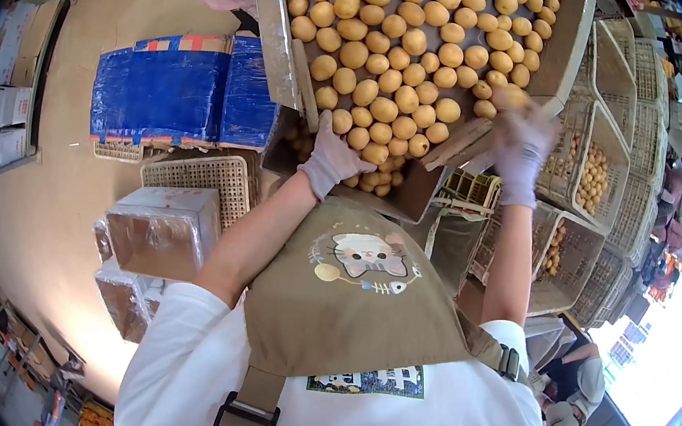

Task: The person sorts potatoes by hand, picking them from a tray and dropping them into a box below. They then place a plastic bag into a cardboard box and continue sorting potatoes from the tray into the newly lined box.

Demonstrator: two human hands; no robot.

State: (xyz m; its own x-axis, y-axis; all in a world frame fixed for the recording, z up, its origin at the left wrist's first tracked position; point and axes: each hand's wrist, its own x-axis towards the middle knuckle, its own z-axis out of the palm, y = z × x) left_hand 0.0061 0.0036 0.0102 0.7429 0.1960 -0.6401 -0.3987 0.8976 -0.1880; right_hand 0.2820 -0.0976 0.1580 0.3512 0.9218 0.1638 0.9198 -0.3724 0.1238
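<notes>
Round yellow-orange fruits (pixel 407 100) cover the sorting tray, whose side boards (pixel 567 49) frame them. At the tray's near end, my left hand (pixel 332 157), in a pale glove, is open with thumb and fingers spread beside the fruits. Below it, more fruits (pixel 380 182) sit in a dark chute (pixel 418 197). My right hand (pixel 524 145), gloved too, is over the right side board and smeared by motion. A blurred yellow-orange fruit (pixel 508 97) overlaps its fingertips; I cannot tell whether they grip it. A short wooden board (pixel 458 144) angles in just left of that hand.
Plastic crates (pixel 600 120) are stacked along the right, some holding similar fruits (pixel 593 176). To the left are a blue-wrapped box (pixel 161 92), an upturned-looking crate (pixel 202 180) and a plastic-wrapped carton (pixel 158 230). Another person (pixel 577 391) is at lower right.
</notes>
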